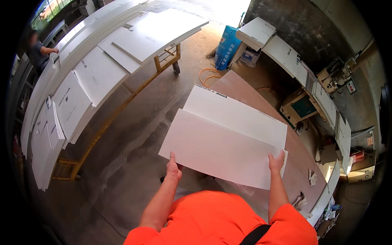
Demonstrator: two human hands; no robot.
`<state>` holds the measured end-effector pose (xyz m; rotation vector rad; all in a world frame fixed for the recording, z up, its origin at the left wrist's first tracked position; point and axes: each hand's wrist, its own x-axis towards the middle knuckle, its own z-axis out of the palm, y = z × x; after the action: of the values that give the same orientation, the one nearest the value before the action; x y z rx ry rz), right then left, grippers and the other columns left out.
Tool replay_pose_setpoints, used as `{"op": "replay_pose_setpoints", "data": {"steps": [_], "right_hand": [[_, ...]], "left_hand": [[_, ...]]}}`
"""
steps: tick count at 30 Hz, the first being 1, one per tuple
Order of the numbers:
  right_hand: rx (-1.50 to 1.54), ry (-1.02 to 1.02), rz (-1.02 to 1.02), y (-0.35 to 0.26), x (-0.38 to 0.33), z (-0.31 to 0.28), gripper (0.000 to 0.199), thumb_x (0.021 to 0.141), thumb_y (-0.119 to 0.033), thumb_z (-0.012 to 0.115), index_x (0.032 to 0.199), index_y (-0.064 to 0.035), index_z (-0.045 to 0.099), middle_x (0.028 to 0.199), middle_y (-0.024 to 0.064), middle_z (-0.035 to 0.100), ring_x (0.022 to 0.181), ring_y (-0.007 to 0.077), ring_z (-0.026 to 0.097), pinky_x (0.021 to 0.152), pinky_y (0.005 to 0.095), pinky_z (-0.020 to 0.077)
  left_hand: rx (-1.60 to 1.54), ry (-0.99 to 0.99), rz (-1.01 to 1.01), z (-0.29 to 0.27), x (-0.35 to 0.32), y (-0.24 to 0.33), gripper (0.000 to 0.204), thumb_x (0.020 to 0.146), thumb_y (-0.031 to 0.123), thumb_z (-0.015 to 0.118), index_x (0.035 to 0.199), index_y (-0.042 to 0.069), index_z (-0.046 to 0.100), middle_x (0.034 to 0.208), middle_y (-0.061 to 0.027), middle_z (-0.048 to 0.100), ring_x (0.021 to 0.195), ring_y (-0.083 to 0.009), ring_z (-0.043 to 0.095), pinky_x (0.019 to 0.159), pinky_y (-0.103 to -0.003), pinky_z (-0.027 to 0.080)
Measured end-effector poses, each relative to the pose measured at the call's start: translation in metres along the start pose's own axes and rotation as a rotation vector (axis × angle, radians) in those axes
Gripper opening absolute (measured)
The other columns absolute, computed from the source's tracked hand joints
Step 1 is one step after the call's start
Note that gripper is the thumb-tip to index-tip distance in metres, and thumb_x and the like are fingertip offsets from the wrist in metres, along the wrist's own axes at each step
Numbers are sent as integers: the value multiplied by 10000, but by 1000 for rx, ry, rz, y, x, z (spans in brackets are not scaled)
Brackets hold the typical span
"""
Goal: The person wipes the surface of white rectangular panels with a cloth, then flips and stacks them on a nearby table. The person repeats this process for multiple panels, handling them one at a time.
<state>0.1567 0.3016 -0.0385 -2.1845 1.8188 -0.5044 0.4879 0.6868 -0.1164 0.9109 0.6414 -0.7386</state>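
Observation:
A plain white rectangular board point(216, 149) is held in front of my body by both hands. My left hand point(174, 169) grips its near left edge, thumb on top and fingers underneath. At the right end, my right hand point(276, 162) closes on the board's edge, its thumb over the top face. Beyond and partly beneath it lies a second white board point(241, 116) with dark marks along its far edge. That one rests over a brownish worktable point(300, 153). Whether the two boards touch cannot be made out.
White panels point(100, 73) lie on a yellow wheeled rack point(118, 107) at left; a person point(37, 51) is beyond. A blue sack point(227, 47) and orange hose point(208, 75) are ahead. Panel-topped benches point(286, 57) line the right; scraps point(301, 200) lie near the table's edge.

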Motion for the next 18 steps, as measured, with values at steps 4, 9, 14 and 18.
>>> {"op": "replay_pose_setpoints", "data": {"steps": [4,9,14,18], "right_hand": [[78,-86,-408,-161,-83,65,859,820,-370,780,1470,65,426,1548,289,396,1439,426,388,1185,494,329],[251,-405,-710,-336,-249,126,830,822,-300,790,1482,56,433,1578,291,364,1476,428,340,1210,489,292],[185,-615,-983,-460,-339,160,820,821,-284,801,1484,36,441,1595,257,364,1479,409,349,1212,465,296],[105,-685,-1050,-526,-368,189,802,831,-314,798,1478,15,456,1575,241,400,1463,396,375,1207,452,312]], "left_hand": [[124,51,-134,-94,-14,50,861,912,541,740,1511,33,387,1557,-168,419,1296,-340,539,1050,-460,436],[-94,278,-1,-271,-27,177,551,979,419,685,1343,40,520,1282,-133,612,1056,-277,674,817,-386,547],[-398,449,217,-396,-71,272,271,992,346,658,1070,91,606,978,-62,688,889,-244,714,714,-381,558],[-486,404,271,-415,-70,319,226,995,324,645,999,101,606,942,-67,699,906,-257,714,776,-407,547]]}}
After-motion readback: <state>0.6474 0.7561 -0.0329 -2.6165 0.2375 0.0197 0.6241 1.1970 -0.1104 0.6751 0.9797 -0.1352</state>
